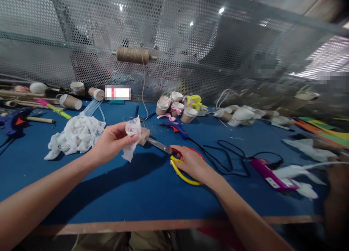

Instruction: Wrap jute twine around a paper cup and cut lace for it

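Note:
My left hand (117, 140) pinches a thin white fabric piece (132, 136) between thumb and fingers, above the table. Right behind the fabric is a small brown cardboard roll (144, 136); whether my fingers hold it too is hidden. My right hand (192, 163) is closed around the handles of scissors (188, 176), one loop yellow and one red. Their metal blades point left, with the tips at the roll. I cannot tell whether they touch it. To the left of my left hand lies a heap of white fabric strips (79, 132).
A blue glue gun (174, 127) lies beyond my right hand, its black cord running right to a purple power strip (274, 174). Decorated little cups (189, 114) stand behind it. Another glue gun (13, 122) is at left. A twine spool (132, 55) hangs on the mesh.

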`<state>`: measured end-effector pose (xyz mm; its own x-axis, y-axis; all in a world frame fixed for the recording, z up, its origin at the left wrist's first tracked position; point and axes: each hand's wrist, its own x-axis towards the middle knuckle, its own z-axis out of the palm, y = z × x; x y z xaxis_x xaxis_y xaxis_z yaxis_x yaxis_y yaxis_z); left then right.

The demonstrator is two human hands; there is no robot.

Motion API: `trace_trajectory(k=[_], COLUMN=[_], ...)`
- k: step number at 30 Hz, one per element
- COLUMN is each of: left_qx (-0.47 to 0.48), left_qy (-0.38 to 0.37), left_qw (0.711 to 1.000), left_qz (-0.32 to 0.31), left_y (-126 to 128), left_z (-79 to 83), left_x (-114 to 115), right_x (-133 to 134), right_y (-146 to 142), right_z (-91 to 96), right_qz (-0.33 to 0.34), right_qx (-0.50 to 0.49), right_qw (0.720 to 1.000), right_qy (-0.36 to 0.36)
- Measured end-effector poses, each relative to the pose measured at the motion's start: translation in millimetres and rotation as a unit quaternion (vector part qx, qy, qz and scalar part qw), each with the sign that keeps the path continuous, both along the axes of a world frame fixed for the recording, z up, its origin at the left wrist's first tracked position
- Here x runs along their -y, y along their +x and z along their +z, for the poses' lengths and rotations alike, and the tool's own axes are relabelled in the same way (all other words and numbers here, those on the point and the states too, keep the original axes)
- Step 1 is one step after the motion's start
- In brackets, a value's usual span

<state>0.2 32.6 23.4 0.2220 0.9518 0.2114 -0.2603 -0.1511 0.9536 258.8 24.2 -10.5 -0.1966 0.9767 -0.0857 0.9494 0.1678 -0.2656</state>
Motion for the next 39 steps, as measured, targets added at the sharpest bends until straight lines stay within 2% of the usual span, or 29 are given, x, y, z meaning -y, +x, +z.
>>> trace_trajectory(k=[4,8,13,16,18,21,24,27,31,35,39], left_qx=[-0.011,-0.024,-0.018,0.016,0.038,0.054,0.057,0.058,0.056,0.053,0.048], left_qy=[-0.01,-0.016,-0.037,-0.072,-0.098,-0.113,-0.117,-0.123,-0.135,-0.145,-0.147], left_qw=[0.999,0.999,0.999,0.997,0.994,0.992,0.992,0.991,0.989,0.987,0.986], left_qz=[-0.037,-0.021,-0.031,-0.026,-0.016,-0.001,0.003,-0.009,-0.025,-0.042,-0.058], left_y=[3,-6,-23,-27,-29,-32,-37,-40,-37,-31,-27], left_z=[1.6,-2.0,-10.4,-14.3,-15.9,-17.9,-21.7,-26.6,-29.2,-26.9,-26.2], left_x=[4,-5,-21,-26,-27,-27,-28,-29,-27,-23,-20], right_x=[-4,-4,-5,-17,-30,-51,-69,-84,-100,-106,-103], right_y=[-4,-7,-7,-30,-57,-97,-121,-130,-135,-141,-143], right_z=[-0.9,2.6,24.2,33.6,30.5,17.0,9.4,15.7,34.0,45.8,47.3], right_qz=[0.026,0.037,0.046,0.073,0.074,0.05,0.032,0.041,0.077,0.133,0.171], right_qx=[0.033,0.057,0.075,0.027,-0.109,-0.143,-0.154,-0.143,-0.084,-0.014,0.003], right_qw=[0.999,0.998,0.996,0.997,0.99,0.988,0.985,0.984,0.984,0.984,0.981], right_qy=[0.012,0.011,-0.005,0.024,0.045,0.043,0.065,0.095,0.135,0.117,0.096])
